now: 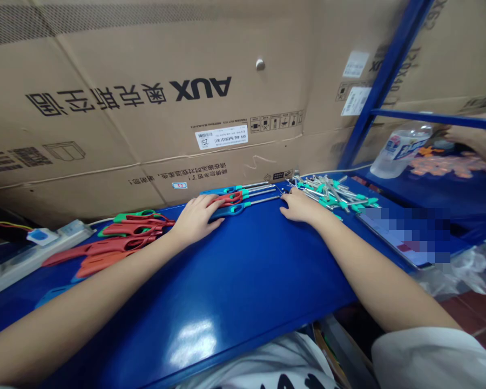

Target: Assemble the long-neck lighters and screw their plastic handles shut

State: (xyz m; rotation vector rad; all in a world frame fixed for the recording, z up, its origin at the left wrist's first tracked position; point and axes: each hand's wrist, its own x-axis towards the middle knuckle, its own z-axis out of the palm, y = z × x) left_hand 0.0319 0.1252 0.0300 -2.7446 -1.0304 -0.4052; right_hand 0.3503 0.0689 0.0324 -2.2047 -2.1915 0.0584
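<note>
On the blue table, my left hand (198,219) is closed over the handles of several stick lighters. A blue stick lighter (237,208) lies between its thumb and fingers, with a red stick lighter (231,198) just behind. Their metal tubes point right, towards my right hand (300,206). The fingers of that hand are bent together near the tube tips, and what they pinch, if anything, is hidden. Right beside it lies a loose pile of metal lighter tubes with green ends (336,192). Red handle shells (123,243) lie to the left of my left hand.
A large cardboard box (146,48) stands along the back edge of the table (243,275). At the left is a white power strip (60,237). On the right are a tablet (392,237), a blue shelf frame (384,81), a plastic bottle (400,146) and another person's arm (478,138).
</note>
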